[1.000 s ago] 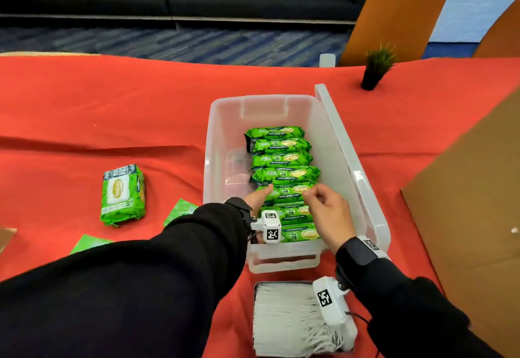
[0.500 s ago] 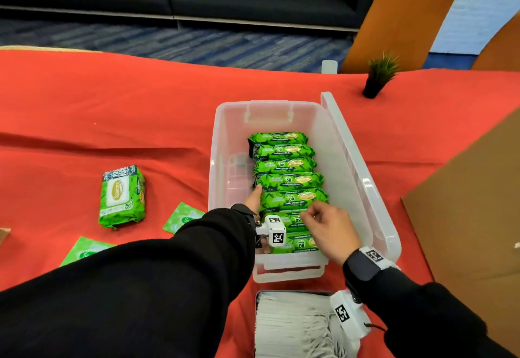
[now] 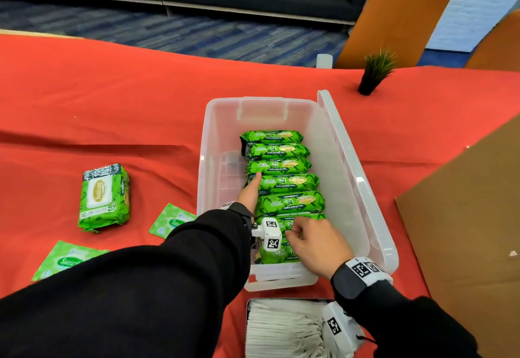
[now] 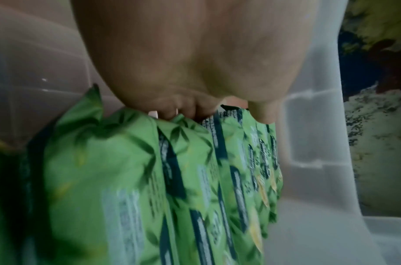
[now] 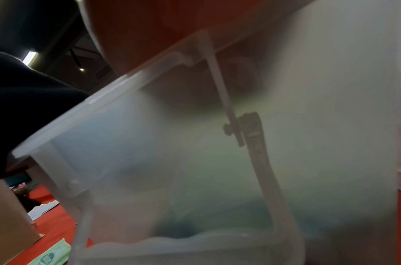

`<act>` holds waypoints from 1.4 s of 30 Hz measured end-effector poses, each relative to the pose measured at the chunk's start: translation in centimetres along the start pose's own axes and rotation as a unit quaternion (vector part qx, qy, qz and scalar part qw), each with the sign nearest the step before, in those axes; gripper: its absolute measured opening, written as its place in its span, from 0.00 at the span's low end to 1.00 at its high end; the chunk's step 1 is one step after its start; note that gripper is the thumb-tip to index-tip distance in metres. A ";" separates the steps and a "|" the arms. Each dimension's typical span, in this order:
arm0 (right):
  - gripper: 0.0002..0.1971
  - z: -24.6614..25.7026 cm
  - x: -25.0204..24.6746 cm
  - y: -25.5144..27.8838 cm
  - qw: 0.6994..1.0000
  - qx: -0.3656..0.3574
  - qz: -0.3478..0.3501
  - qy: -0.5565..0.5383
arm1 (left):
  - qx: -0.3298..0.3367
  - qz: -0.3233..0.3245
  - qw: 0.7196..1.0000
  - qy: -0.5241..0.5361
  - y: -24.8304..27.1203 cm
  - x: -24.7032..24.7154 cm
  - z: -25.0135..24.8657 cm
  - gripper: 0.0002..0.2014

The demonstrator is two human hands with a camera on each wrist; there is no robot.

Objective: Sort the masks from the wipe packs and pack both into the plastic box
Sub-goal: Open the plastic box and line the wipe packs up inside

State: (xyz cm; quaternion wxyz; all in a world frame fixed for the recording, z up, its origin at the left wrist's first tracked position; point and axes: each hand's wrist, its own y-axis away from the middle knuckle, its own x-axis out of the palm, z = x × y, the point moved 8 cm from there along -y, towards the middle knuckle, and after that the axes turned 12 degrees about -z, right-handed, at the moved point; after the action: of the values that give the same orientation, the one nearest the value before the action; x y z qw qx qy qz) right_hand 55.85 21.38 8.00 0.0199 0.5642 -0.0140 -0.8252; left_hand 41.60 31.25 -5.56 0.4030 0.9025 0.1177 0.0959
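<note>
A clear plastic box (image 3: 203, 160) stands on the red cloth, with several green wipe packs (image 3: 284, 183) on edge in a row along its right side. My left hand (image 3: 250, 197) is inside the box at the left ends of the packs, thumb pointing away from me. In the left wrist view its fingers (image 4: 170, 112) press on the pack ends (image 4: 172, 170). My right hand (image 3: 312, 245) is over the near end of the row, fingers curled and pinching the top of a near pack. A stack of white masks (image 3: 281, 326) lies in a tray just in front of the box.
One loose wipe pack (image 3: 104, 197) lies left of the box, with two flat green sachets (image 3: 171, 221) (image 3: 64, 259) nearer me. The box lid (image 3: 346, 160) leans along the box's right side. Brown cardboard (image 3: 464, 231) covers the right; a small plant (image 3: 374, 73) stands behind.
My left hand has slid further along the row away from me. My right hand has drawn back toward the near end of the row, still pinching at the packs.
</note>
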 end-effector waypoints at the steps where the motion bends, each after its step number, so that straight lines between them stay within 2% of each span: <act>1: 0.15 0.0 0.1 0.0 1.000 0.000 0.001 -0.001 | 0.005 0.028 0.999 0.039 1.6 0.5 -1.1 0.20; 5: 0.16 0.1 0.4 0.0 1.000 -0.002 0.015 -0.001 | -0.023 0.085 0.994 0.064 2.8 1.4 -1.2 0.22; 7: 0.16 0.2 0.5 0.0 1.000 -0.007 0.021 0.007 | -0.016 0.042 0.996 0.071 0.7 0.8 -1.2 0.26; 9: 0.17 0.2 0.6 0.0 1.000 -0.014 0.021 0.011 | 0.022 -0.043 0.998 0.048 -5.8 -0.4 -0.4 0.39; 10: 0.17 0.2 0.7 -0.1 1.000 -0.017 0.021 0.011 | 0.030 -0.066 0.996 0.043 -9.6 -0.5 0.2 0.48; 11: 0.18 0.2 0.7 -0.1 1.000 -0.020 0.021 0.012 | 0.028 -0.072 0.996 0.035 -10.6 -0.5 0.2 0.51; 12: 0.19 0.2 0.8 -0.1 0.999 -0.022 0.021 0.013 | 0.032 -0.058 0.996 0.054 -8.8 0.0 -0.7 0.47; 14: 0.21 0.2 0.8 0.0 0.999 -0.030 0.017 0.018 | 0.051 -0.025 0.998 0.038 -5.3 0.7 -2.4 0.29; 15: 0.22 0.4 0.7 0.0 0.999 -0.035 0.014 0.022 | 0.050 0.001 0.998 0.036 -4.2 1.1 -2.8 0.28; 17: 0.24 0.7 0.6 0.1 0.999 -0.043 0.010 0.027 | 0.040 0.055 0.998 0.008 -4.7 2.1 -2.1 0.36; 19: 0.26 0.8 0.5 0.2 0.998 -0.052 0.010 0.030 | 0.052 0.074 0.996 -0.012 -8.6 2.5 -0.8 0.45; 21: 0.26 0.9 0.6 0.2 0.998 -0.059 0.017 0.029 | 0.069 0.020 0.997 -0.012 -13.3 2.1 0.0 0.49; 24: 0.29 0.9 0.5 0.3 0.997 -0.068 0.023 0.028 | 0.057 -0.047 0.997 -0.004 -15.5 1.3 -2.6 0.55; 27: 0.33 1.0 0.6 0.4 0.996 -0.081 0.029 0.037 | 0.069 -0.007 0.997 0.037 -14.5 2.8 -5.2 0.50; 30: 0.34 0.8 0.9 0.3 0.995 -0.087 0.029 0.033 | 0.065 0.038 0.997 -0.001 -4.1 3.8 -8.2 0.34; 31: 0.34 0.8 0.9 0.2 0.995 -0.090 0.025 0.035 | 0.065 0.055 0.996 -0.008 -2.9 4.2 -8.5 0.27; 32: 0.35 0.8 0.9 0.2 0.995 -0.091 0.022 0.037 | 0.073 0.067 0.995 -0.014 -1.5 4.4 -8.6 0.25; 33: 0.35 0.8 0.9 0.2 0.995 -0.093 0.021 0.038 | 0.071 0.063 0.995 -0.014 -0.1 4.2 -8.7 0.26; 36: 0.34 0.9 0.8 0.2 0.995 -0.095 0.020 0.037 | 0.080 0.023 0.996 -0.029 -3.4 3.7 -9.1 0.30; 38: 0.34 1.0 0.7 0.3 0.994 -0.097 0.019 0.039 | 0.094 -0.049 0.993 -0.059 -6.0 2.4 -10.0 0.42; 40: 0.34 0.9 0.6 0.5 0.994 -0.101 0.017 0.044 | 0.126 -0.146 0.976 -0.097 -9.6 0.6 -10.9 0.48; 41: 0.33 0.8 0.7 0.5 0.994 -0.103 0.014 0.045 | 0.133 -0.150 0.975 -0.092 -13.2 0.7 -10.8 0.50; 42: 0.33 0.7 0.7 0.4 0.993 -0.104 0.011 0.045 | 0.131 -0.138 0.978 -0.086 -13.9 1.1 -10.8 0.52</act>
State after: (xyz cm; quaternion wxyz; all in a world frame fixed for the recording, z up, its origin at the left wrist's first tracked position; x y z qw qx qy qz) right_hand 54.93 20.93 7.68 0.0885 0.5954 0.0667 -0.7958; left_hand 37.87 48.18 -8.82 0.2990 0.9275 0.2175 -0.0544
